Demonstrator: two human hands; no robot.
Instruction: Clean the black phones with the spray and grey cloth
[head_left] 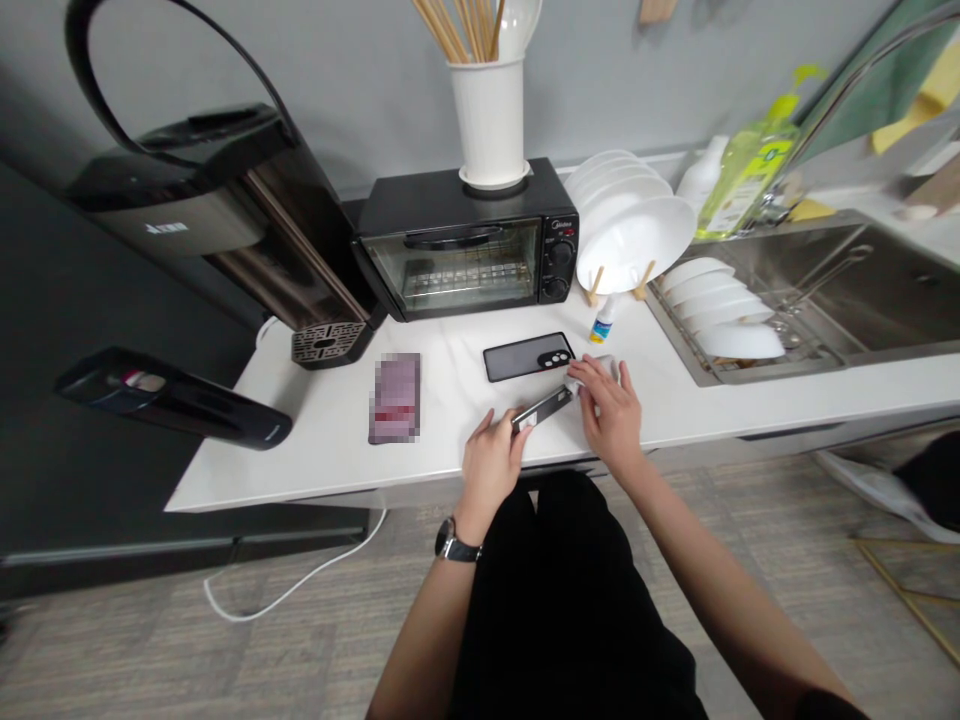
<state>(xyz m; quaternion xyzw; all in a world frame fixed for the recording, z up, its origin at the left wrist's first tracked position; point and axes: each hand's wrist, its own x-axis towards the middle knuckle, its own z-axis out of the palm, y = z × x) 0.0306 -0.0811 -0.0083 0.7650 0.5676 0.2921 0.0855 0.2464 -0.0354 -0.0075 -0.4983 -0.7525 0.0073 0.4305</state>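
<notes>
My left hand (493, 455) grips one end of a dark smartphone (546, 408), tilted on edge above the front of the counter. At the phone's other end, my right hand (611, 410) presses a crumpled whitish cloth (606, 368) against it, fingers closed over the cloth. Just behind lies a black-rimmed phone case (525, 358) with camera holes at its right end. A small white bottle with a blue and yellow label (601, 322) stands behind my right hand. To the left rests a flat purplish rectangle (395, 398), its surface pixelated.
A black toaster oven (465, 265) carries a white utensil holder (489, 120). A drink dispenser (300, 230) and a dark flask (180, 400) stand left. Racked plates (637, 240), a soap bottle (750, 165) and a sink (862, 310) holding bowls are right. The white counter (300, 470) ends before my legs.
</notes>
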